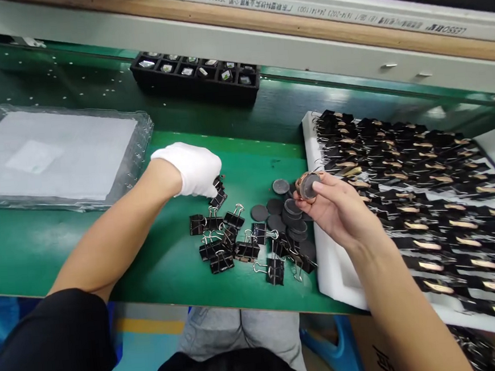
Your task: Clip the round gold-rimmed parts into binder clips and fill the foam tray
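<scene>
My left hand (195, 168), in a white glove, is closed with its fingertips on a black binder clip (218, 198) above the green table. The glove hides part of the grip. My bare right hand (338, 204) pinches a round dark disc (310, 187) between thumb and fingers, with a copper-coloured edge showing behind it. Under and beside that hand lies a loose pile of black discs (275, 207). Several more black binder clips with silver wire handles (221, 260) are heaped between my hands, some lying against the discs.
To the right, a white foam tray (337, 270) holds rows of clips with pale copper-coloured pieces. A clear plastic tray with a white sheet (56, 152) lies at the left. At the back stands a black compartment box (197, 86) with small parts, below a shelf edge (235, 29).
</scene>
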`<state>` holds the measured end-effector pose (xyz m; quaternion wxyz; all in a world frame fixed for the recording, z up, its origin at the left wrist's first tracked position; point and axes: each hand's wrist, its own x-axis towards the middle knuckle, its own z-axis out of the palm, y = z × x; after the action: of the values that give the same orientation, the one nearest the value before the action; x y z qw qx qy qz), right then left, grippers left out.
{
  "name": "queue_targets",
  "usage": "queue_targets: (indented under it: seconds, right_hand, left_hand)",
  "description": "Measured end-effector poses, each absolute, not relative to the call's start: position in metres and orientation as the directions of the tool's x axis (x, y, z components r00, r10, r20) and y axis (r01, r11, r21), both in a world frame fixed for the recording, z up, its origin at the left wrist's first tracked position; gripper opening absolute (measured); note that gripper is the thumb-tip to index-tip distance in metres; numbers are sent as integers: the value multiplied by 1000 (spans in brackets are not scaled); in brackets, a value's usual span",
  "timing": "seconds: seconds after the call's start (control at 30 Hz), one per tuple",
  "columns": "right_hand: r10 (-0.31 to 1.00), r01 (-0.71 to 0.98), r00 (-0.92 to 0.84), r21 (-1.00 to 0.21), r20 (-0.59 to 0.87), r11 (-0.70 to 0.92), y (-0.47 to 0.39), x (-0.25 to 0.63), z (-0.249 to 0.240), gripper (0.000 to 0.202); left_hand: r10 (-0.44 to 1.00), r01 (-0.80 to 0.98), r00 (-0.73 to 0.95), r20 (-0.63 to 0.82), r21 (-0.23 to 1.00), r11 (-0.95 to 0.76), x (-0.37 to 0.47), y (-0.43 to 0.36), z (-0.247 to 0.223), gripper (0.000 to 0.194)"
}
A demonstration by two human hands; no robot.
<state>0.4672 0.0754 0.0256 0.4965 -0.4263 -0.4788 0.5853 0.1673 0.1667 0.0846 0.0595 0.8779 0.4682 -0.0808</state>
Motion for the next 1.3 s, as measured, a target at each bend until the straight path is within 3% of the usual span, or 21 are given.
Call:
queue_targets:
  seconds: [0.13,0.23,0.43,0.53,0.67,0.77,0.97,1.1,1.3]
  right_hand:
    - [984,-198,-165,-975,-64,-97,73,467,28,26]
    - [976,-230,-193,-963,-98,-142,72,467,31,28]
    - [959,-209,-267,-966,-93,-152,65,465,38,30]
    - [951,-195,-305,-975,-42,-105,63,462,39,31]
    - [963,-230,-269,-972,14,-51,64,461,37,35]
    - [969,-233,-247,-971,0,-60,65,460,37,33]
    - [973,-233,-232,-972,22,-34,63,458,39,30]
    - [968,-224,-248,-974,27,-30,63,460,36,31]
    - [955,-255,-287,-967,76,0,63,464,31,22]
  left_hand:
    - [811,862,463,-358,-32,-506,183,154,104,34]
    - [708,811,581,-402,212,-545,184,154,120,25]
    - [738,612,660,-139,668,-422,194,147,133,23]
    - [812,491,582,49,774,-399,214,135,126,22]
    - [801,445,572,178,753,-485,237,119,113,30]
    - [760,464,622,190,693,-552,242,113,111,39]
    - [773,668,632,49,472,-576,235,120,111,63]
    - [711,640,700,-60,494,-588,236,122,105,66]
    - [718,666,690,-93,469,-580,242,117,102,66]
